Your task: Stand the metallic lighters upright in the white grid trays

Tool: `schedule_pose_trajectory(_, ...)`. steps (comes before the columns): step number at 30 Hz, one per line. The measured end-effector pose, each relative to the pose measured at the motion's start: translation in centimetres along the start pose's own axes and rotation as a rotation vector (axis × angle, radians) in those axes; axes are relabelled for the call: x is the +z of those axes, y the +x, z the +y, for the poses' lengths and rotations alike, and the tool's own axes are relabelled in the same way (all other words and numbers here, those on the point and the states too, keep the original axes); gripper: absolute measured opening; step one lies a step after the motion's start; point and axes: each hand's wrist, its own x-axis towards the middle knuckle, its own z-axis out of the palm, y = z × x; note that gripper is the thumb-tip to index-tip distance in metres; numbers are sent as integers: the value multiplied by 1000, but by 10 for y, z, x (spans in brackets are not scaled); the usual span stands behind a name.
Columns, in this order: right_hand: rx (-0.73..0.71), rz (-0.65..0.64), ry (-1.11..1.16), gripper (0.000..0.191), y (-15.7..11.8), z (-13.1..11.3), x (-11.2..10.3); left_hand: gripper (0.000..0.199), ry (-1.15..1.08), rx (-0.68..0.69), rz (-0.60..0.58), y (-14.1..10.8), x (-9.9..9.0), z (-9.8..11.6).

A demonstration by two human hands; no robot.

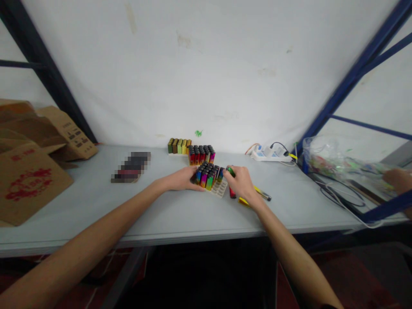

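A pale tray (219, 189) with round slots stands on the table, partly filled with upright multicoloured lighters (204, 178). My left hand (184, 178) grips the tray's left side, thumb along the near edge and fingers behind. At the tray's right side my right hand (240, 181) pinches a green lighter (231, 170), partly hidden by the fingers. Below and beside that hand lie loose lighters: a red lighter (232, 193), a yellow lighter (243, 201) and another yellowish lighter (263, 193). Several slots at the tray's near right corner show no lighter.
Behind stand a block of red and purple lighters (201, 155) and a green-to-yellow block (179, 146). Cardboard boxes (35, 184) are at left, near a blurred dark item (131, 166). A power strip (268, 153), cables (334, 195) and a blue frame post (344, 81) are at right; another person's hand (397, 178) shows beyond.
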Motion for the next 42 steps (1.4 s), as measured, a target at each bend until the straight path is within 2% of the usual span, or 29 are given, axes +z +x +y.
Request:
schedule_pose_trajectory(3,-5,-5,-30,37,0,-3,0,73,3,-5,1,0,0,-2)
schedule_pose_trajectory(7,-10,-17,-33,41,1,-2,-1,75,-1,0,0,0,0,-1)
schedule_pose_trajectory(12,-36,-99,10,34,2,1,-10,77,-10,-29,-12,0,0,2)
schedule_pose_trajectory(15,-143,-139,-6,34,2,1,-21,76,3,-23,-2,0,0,1)
schedule_pose_trajectory(17,-228,-105,-47,41,3,0,-29,76,20,-5,6,0,0,0)
schedule_pose_trajectory(19,-255,-47,-87,48,4,1,-35,77,30,2,10,0,1,-1)
schedule_pose_trajectory(21,-213,-42,-76,51,4,2,-37,80,28,-9,10,0,1,-1)
schedule_pose_trajectory(25,-117,-140,26,46,5,6,-33,82,29,-38,9,-1,1,-2)
schedule_pose_trajectory(34,-95,-259,-26,29,8,14,-13,75,45,-20,22,0,3,-6)
schedule_pose_trajectory(39,-66,-212,-170,36,8,14,-9,74,54,-19,24,0,2,-6)
schedule_pose_trajectory(42,-74,-260,-162,39,8,18,-13,76,69,-19,24,0,2,-6)
